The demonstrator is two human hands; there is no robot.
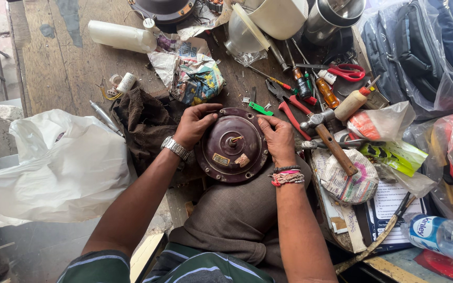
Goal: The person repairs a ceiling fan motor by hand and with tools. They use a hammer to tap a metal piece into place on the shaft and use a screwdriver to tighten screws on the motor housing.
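A round dark maroon motor housing point(233, 147) with a short shaft at its centre rests on my lap against the edge of the wooden workbench point(69, 68). My left hand point(194, 124), with a metal watch on the wrist, grips its upper left rim. On the upper right rim sits my right hand point(278, 139), thread bands on the wrist, fingers curled over the edge. Both hands hold the housing flat, face up.
A hammer point(331, 141), red-handled pliers point(292, 112), screwdrivers, red scissors point(348, 72) and small bottles lie right of the housing. A brown cloth point(145, 123) and a white plastic bag point(58, 162) are on the left. Steel pots and a white container stand at the back.
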